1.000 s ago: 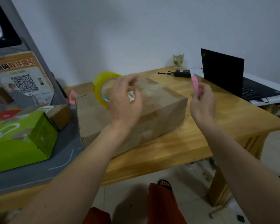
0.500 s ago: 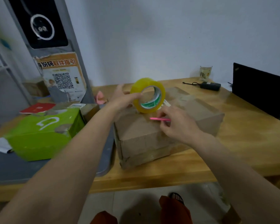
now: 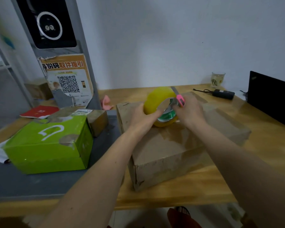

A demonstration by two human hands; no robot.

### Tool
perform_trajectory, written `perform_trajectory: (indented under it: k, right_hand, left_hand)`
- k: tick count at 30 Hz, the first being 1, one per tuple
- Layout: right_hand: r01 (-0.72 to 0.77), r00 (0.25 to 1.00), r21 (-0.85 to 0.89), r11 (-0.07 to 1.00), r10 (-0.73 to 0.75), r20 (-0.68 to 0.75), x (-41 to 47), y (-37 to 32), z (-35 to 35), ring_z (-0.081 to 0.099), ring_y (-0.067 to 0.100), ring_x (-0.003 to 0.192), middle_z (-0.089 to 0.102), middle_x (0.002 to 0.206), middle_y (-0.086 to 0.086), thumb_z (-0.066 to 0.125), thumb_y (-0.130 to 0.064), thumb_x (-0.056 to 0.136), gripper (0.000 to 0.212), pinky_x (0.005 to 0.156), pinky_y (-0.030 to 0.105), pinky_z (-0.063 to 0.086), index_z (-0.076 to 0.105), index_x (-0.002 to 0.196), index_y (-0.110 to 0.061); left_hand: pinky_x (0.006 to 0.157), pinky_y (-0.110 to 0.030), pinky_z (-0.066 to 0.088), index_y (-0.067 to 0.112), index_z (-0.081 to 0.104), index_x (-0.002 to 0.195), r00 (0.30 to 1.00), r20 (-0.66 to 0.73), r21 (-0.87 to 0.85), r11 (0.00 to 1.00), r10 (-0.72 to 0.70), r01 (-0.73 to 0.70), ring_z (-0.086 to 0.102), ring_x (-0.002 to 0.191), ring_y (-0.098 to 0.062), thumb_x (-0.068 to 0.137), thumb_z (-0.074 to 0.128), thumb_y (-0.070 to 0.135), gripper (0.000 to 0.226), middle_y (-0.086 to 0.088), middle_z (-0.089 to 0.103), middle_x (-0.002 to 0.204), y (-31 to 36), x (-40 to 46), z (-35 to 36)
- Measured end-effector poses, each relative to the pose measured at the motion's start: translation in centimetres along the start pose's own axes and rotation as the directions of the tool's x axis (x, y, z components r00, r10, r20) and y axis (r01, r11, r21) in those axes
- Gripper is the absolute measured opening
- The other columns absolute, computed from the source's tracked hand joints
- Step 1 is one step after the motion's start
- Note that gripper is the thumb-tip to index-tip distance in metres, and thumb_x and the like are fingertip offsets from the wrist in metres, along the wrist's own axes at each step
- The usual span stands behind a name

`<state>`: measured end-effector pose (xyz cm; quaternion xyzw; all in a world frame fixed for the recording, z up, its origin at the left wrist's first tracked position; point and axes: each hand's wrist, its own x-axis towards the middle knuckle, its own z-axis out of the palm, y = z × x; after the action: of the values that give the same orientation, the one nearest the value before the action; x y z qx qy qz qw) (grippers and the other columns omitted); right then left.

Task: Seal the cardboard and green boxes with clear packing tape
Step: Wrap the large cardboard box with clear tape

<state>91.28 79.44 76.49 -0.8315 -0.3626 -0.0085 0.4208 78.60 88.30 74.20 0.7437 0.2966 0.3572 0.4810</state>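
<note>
A brown cardboard box (image 3: pixel 174 148) lies closed on the wooden table (image 3: pixel 262 153), with shiny tape strips across its top. A yellowish roll of clear packing tape (image 3: pixel 158 100) stands on edge on the box's top. My left hand (image 3: pixel 142 116) grips the roll from the left. My right hand (image 3: pixel 190 111) holds a pink utility knife (image 3: pixel 180 99), blade out, against the roll's right side. A green box (image 3: pixel 48 145) sits to the left on a grey tray (image 3: pixel 31 185), its lid shut, with torn patches of tape on it.
A small taped cardboard parcel (image 3: pixel 97 119) and a red booklet (image 3: pixel 39 111) lie behind the green box. A grey stand with a QR poster (image 3: pixel 67 83) rises at back left. A glass (image 3: pixel 218 79), a black adapter (image 3: pixel 223 94) and a laptop (image 3: pixel 271 97) occupy the table's back right.
The view has shifted left. My left hand lowered the tape roll onto the box top. My right hand brought the pink knife up against the roll.
</note>
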Motion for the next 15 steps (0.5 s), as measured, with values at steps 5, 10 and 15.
perform_trajectory:
  k: [5, 10, 15]
  right_hand:
    - [-0.020, 0.993, -0.137, 0.990, 0.004, -0.116, 0.6, 0.9, -1.2, 0.057, 0.029, 0.090, 0.062, 0.100, 0.009, 0.053, -0.025, 0.096, 0.016, 0.077, 0.043, 0.050, 0.062, 0.104, -0.015]
    - [0.142, 0.973, -0.321, 0.936, -0.191, -0.127, 0.6, 0.3, -1.7, 0.055, 0.037, 0.099, 0.062, 0.104, 0.015, 0.052, -0.022, 0.097, 0.021, 0.068, 0.037, 0.035, 0.055, 0.117, -0.014]
    - [0.178, 0.972, -0.285, 0.942, -0.212, -0.096, 0.1, -0.2, -3.6, 0.051, 0.028, 0.110, 0.053, 0.119, 0.006, 0.059, -0.026, 0.092, 0.036, 0.075, 0.039, 0.045, 0.050, 0.126, -0.018]
  left_hand:
    - [0.072, -0.024, 0.049, 0.031, 0.062, 0.090, 0.991, 0.134, 0.076, 0.997, 0.018, -0.028, 0.062, 0.083, -0.008, 0.081, 0.076, 0.042, 0.021, 0.010, 0.067, 0.090, -0.1, -0.4, 0.9]
    - [0.078, -0.025, 0.050, 0.028, 0.063, 0.107, 0.987, 0.156, -0.031, 0.999, -0.038, 0.044, 0.064, 0.093, -0.011, 0.078, 0.080, 0.038, 0.035, 0.008, 0.069, 0.100, 0.2, 0.2, 1.2]
    - [0.059, -0.013, 0.047, 0.021, 0.067, 0.108, 0.991, 0.135, -0.170, 0.985, -0.006, 0.029, 0.064, 0.076, -0.003, 0.079, 0.081, 0.025, 0.033, 0.007, 0.070, 0.089, 0.2, 0.3, 0.9]
